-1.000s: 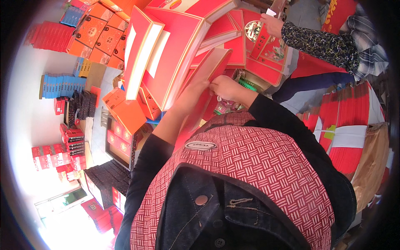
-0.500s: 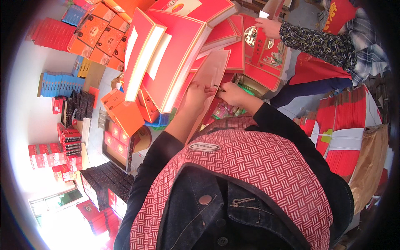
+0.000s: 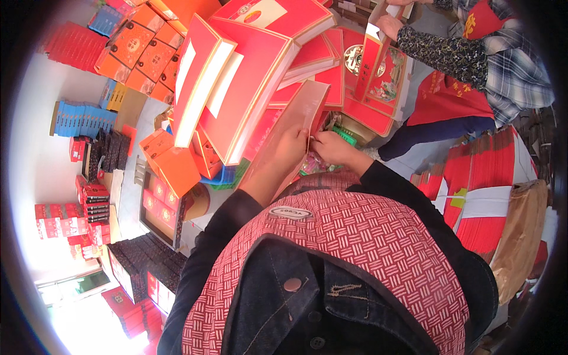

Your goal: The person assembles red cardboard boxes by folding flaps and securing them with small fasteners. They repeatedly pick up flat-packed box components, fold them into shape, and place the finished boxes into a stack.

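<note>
Large red boxes with gold trim crowd the space ahead, heaped at angles; a slim red box leans upright at the heap's left edge. At its far right corner a co-worker's hand is on a red piece of packaging. To the right stands a bundle of flat red card, bound with a white band, beside brown paper.

On the left, a dark-rimmed tray holds red packs in rows. A blue crate sits under the heap's near left corner, its contents hidden. Small pink and green pieces lie below the right hand, too blurred to name.

The panel, flat, dull pinkish-brown and thin-edged, slants at the heap's near edge, before the person. The left hand lies on its face, fingertips by its right edge; the right fingers bunch there too. Whether either hand grips it, I cannot tell.
</note>
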Tool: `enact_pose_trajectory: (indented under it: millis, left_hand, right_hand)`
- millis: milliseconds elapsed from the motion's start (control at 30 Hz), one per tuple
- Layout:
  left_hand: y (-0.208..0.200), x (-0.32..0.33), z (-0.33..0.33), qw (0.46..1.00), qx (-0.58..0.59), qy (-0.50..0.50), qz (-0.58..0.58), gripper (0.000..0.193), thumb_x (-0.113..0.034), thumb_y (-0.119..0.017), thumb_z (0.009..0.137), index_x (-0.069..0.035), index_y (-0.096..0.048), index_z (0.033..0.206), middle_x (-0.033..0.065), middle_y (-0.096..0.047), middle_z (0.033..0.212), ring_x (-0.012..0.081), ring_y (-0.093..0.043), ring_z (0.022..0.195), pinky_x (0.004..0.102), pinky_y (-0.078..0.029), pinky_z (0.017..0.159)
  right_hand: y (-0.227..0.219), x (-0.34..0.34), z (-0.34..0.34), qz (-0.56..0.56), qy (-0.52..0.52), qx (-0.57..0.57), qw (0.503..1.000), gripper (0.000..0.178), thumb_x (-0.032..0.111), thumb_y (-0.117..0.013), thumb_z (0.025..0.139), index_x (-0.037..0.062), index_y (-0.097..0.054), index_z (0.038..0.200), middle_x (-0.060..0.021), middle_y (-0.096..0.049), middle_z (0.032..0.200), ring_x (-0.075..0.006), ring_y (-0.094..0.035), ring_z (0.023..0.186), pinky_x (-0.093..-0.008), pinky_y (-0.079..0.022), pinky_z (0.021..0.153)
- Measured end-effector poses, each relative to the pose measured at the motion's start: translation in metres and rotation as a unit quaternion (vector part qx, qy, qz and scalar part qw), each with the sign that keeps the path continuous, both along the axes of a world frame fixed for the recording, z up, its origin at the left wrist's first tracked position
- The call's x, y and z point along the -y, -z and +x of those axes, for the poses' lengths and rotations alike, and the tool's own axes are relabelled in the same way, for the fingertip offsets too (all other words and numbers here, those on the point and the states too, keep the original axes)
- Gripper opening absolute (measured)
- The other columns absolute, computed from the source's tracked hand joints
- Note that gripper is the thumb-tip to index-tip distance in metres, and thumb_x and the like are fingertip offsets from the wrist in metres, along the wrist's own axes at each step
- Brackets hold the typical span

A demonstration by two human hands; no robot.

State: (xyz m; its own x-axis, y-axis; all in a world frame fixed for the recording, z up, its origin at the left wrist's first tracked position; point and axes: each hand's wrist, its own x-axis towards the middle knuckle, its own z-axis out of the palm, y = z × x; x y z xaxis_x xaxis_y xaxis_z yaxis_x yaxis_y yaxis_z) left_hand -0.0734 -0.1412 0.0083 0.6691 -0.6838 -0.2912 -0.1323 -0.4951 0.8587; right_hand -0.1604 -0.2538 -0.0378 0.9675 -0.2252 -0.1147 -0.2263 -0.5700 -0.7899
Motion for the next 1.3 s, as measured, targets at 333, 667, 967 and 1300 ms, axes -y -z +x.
enact_pose_trajectory:
  millis: [333,667,967,1300]
  left_hand:
    - [0.038,-0.002,0.006,0.914,-0.328,-0.095,-0.217,0.014,-0.015,-0.048,0.09,-0.002,-0.049,0.094,0.0089,-0.058,0.089,0.0185,-0.058,0.076,0.0324,-0.049,0.07]
    - [-0.008,-0.019,0.0,0.992,-0.088,0.089,-0.02,0.035,-0.022,-0.056,0.086,0.003,-0.049,0.109,0.0146,-0.058,0.1,0.0234,-0.059,0.088,0.0319,-0.046,0.08]
    - [-0.002,-0.008,0.003,0.96,0.23,0.162,0.002,0.043,-0.017,-0.058,0.076,-0.004,-0.05,0.116,0.0241,-0.054,0.107,0.0408,-0.053,0.095,0.044,-0.044,0.083]
    - [-0.004,-0.006,0.048,0.965,0.219,0.121,0.084,0.029,-0.025,-0.049,0.084,0.001,-0.06,0.091,0.0266,-0.058,0.076,0.0424,-0.057,0.077,0.0466,-0.045,0.073]
  right_hand:
    - [0.048,0.012,-0.009,0.221,0.053,0.018,0.974,0.03,0.02,-0.042,0.083,-0.0015,-0.057,0.098,-0.024,-0.061,0.083,-0.0342,-0.061,0.076,-0.041,-0.048,0.066]
    - [0.1,0.005,0.01,0.022,0.073,0.027,0.997,0.031,0.026,-0.047,0.082,-0.0016,-0.06,0.085,-0.0226,-0.061,0.079,-0.0358,-0.061,0.07,-0.0439,-0.048,0.059]
    - [0.106,0.012,0.025,-0.279,-0.037,0.081,0.956,0.019,0.019,-0.054,0.071,0.0047,-0.064,0.077,-0.0174,-0.063,0.074,-0.0333,-0.062,0.068,-0.0439,-0.05,0.06]
    - [0.108,0.071,-0.078,0.276,-0.049,-0.224,0.933,0.024,0.022,-0.05,0.089,-0.0011,-0.057,0.085,-0.0097,-0.056,0.071,-0.0173,-0.054,0.061,-0.0307,-0.045,0.056]
